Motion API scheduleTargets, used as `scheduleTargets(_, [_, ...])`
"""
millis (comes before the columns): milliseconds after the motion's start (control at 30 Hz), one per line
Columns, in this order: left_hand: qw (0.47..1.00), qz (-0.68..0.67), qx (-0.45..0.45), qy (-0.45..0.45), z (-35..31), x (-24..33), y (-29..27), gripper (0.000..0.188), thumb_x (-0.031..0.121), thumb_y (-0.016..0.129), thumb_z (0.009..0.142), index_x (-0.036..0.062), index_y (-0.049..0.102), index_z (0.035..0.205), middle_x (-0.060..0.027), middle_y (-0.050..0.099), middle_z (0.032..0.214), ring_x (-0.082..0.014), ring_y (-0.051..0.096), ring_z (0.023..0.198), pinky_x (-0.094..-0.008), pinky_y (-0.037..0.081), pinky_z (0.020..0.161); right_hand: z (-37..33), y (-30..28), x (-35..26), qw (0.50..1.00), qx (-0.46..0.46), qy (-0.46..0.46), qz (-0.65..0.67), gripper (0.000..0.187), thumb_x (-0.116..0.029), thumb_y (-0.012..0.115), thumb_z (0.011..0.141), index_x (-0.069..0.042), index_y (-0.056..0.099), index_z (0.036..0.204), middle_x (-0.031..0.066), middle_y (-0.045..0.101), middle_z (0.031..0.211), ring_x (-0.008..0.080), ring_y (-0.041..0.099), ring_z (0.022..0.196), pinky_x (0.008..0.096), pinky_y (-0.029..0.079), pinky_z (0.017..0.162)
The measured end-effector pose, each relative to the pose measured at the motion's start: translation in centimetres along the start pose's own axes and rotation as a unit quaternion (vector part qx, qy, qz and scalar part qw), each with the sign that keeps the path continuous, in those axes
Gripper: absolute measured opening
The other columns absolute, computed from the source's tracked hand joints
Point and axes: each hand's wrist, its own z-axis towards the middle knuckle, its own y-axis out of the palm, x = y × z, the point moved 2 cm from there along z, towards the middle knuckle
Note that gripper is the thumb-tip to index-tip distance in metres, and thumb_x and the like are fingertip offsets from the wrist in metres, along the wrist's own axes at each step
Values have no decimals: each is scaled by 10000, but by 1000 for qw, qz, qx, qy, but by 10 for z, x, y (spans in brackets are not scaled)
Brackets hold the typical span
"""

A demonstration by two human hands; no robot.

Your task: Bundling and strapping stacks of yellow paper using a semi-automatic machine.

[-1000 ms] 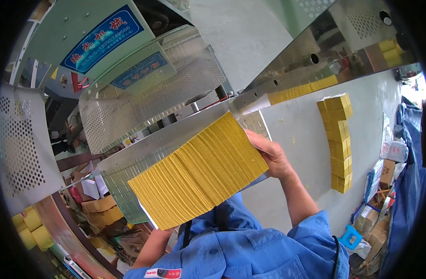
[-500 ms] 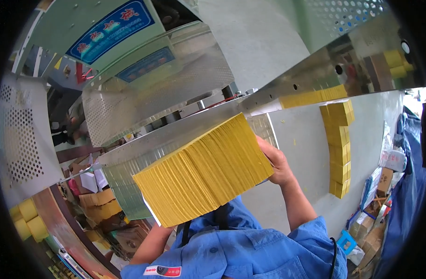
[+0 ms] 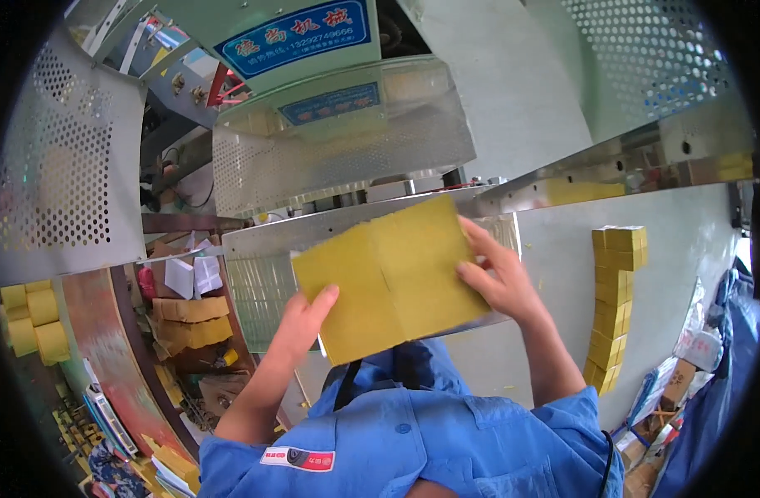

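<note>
A thick stack of yellow paper sheets [image 3: 392,278] is held flat-side up in front of my chest, above a metal machine table [image 3: 554,249]. My left hand [image 3: 305,319] grips its lower left edge. My right hand [image 3: 500,274] grips its right edge, fingers spread over the top sheet. A faint seam runs down the stack's middle. Behind the stack, a perforated metal guard [image 3: 338,153] fronts the green machine.
A column of yellow paper bundles [image 3: 616,303] lies on the table at the right. More yellow stacks [image 3: 579,191] sit along the machine's rail. Yellow rolls [image 3: 35,324] stand at far left. Cardboard boxes [image 3: 189,319] and clutter fill the floor at lower left and right.
The stack has turned: earlier its ribbed side edge faced the camera, now its flat top sheet does. My left hand has come up into view on its lower left edge.
</note>
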Motion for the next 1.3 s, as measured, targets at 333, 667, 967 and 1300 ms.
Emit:
scheduleTargets(333, [996, -65, -53, 41, 27, -31, -19, 592, 476, 403, 1024, -31, 532, 1301, -119, 601, 1260, -212, 579, 1117, -322, 433, 970, 5, 8, 38, 969, 20, -1, 246, 538, -324, 503, 1013, -15, 411, 1444, 97, 574, 1333, 189, 499, 1244, 322, 363, 1062])
scheduleTargets(667, [983, -50, 87, 153, 20, -59, 2, 569, 425, 299, 1062, -40, 566, 1253, -109, 604, 1226, -199, 580, 1106, -329, 437, 966, 6, 26, 72, 952, 45, -7, 303, 419, -224, 492, 1001, 17, 512, 1344, 112, 538, 1344, 183, 493, 1236, 315, 364, 1057])
scheduleTargets(967, [877, -449, 22, 170, 29, -83, 34, 570, 489, 357, 1025, 42, 480, 1357, -96, 561, 1286, -225, 536, 1173, -365, 439, 976, 5, 48, 62, 905, 53, -47, 420, 546, -300, 451, 1019, 0, 355, 1465, 115, 412, 1479, 209, 372, 1366, 345, 291, 1126])
scheduleTargets(1300, [897, -378, -46, 223, 71, -4, 26, 550, 442, 430, 1014, 42, 463, 1390, -66, 534, 1335, -194, 496, 1236, -340, 383, 1038, 53, 29, 46, 910, 96, -103, 390, 670, -451, 449, 998, -3, 324, 1479, 103, 408, 1471, 220, 373, 1361, 354, 295, 1122])
